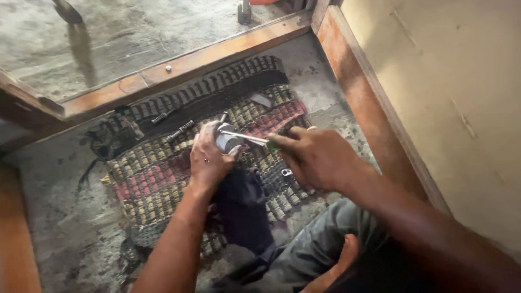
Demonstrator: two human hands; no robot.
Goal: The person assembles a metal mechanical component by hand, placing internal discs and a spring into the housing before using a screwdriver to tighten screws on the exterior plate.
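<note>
Above the woven mat [157, 179], the left hand [209, 157] has its fingers closed around a small metal cylinder [227, 140], steadying it, while the right hand [317, 157] grips a screwdriver [251, 138] whose tip rests on the cylinder's top.

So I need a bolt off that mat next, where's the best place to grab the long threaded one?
Grip the bolt around the middle of its shank, coming from above with thumb and finger across it. It lies flat on the mat, slanted, clear of the shorter bolt beside it. Its ends look small, so the shank probably gives the surest pinch. Left hand is nearest.
</note>
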